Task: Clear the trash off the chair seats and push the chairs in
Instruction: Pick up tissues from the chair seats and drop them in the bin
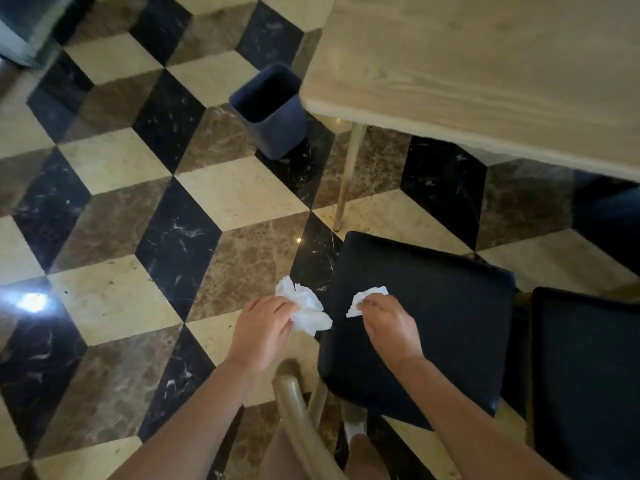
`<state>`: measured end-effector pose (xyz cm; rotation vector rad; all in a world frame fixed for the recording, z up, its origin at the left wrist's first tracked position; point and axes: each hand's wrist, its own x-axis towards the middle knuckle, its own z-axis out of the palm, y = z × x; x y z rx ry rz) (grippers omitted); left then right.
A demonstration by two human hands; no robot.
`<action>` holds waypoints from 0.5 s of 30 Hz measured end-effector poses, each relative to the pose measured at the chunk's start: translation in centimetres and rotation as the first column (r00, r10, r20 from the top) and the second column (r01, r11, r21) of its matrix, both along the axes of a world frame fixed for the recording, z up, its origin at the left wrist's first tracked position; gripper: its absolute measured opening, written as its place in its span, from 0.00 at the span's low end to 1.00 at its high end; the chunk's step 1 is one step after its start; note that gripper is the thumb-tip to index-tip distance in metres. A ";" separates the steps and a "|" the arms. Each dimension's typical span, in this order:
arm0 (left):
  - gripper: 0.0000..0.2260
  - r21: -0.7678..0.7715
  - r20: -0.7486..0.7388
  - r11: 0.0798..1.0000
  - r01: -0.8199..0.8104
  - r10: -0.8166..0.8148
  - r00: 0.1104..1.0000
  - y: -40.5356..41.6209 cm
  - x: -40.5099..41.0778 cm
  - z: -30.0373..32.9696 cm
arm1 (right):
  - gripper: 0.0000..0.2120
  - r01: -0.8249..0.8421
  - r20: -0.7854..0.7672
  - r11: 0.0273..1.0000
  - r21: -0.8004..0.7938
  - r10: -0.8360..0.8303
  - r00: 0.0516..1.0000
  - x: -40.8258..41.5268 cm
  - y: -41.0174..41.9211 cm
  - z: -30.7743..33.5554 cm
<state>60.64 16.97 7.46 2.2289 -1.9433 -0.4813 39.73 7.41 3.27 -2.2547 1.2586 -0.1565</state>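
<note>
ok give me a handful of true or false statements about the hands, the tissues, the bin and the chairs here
1. Each hand holds a crumpled white tissue. True: the left hand grips the larger tissue, and the right hand pinches the smaller tissue.
2. The bin lies tipped over on the table. False: it stands upright on the floor beside the table corner.
3. The near chair seat is black. True.
4. The left hand is over the chair seat. False: it is over the floor, left of the seat.
5. The near chair is pushed fully under the table. False: its seat stands clear of the table edge.
</note>
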 end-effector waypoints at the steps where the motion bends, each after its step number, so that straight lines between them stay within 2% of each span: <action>1: 0.16 -0.005 0.012 1.000 -0.029 0.029 0.999 0.4 0.7 1.2 | 0.13 -0.028 0.030 1.000 0.001 0.028 0.999 0.8 0.3 1.5; 3: 0.15 -0.026 0.035 0.996 -0.090 0.091 0.995 1.4 2.4 3.3 | 0.14 -0.053 0.085 0.999 -0.004 0.053 0.995 2.7 0.9 4.5; 5: 0.14 -0.049 0.044 0.990 -0.134 0.136 0.990 2.4 3.9 5.3 | 0.11 -0.047 0.126 0.999 -0.012 0.048 0.991 5.0 1.4 7.0; 8: 0.12 -0.097 0.035 0.972 -0.212 0.216 0.976 4.4 6.6 7.8 | 0.08 -0.085 0.113 0.994 -0.065 0.092 0.989 8.8 2.4 10.1; 11: 0.06 -0.174 0.021 0.948 -0.268 0.275 0.961 6.5 10.2 9.6 | 0.13 -0.160 0.099 0.979 -0.130 0.173 0.980 13.3 3.6 12.3; 14: 0.11 -0.184 -0.003 0.943 -0.277 0.281 0.960 8.6 14.8 10.8 | 0.15 -0.201 0.064 0.961 -0.192 0.217 0.974 18.6 5.0 13.7; 15: 0.08 -0.191 -0.003 0.942 -0.277 0.281 0.960 9.3 16.6 11.2 | 0.16 -0.208 0.059 0.957 -0.200 0.224 0.973 20.4 5.6 14.0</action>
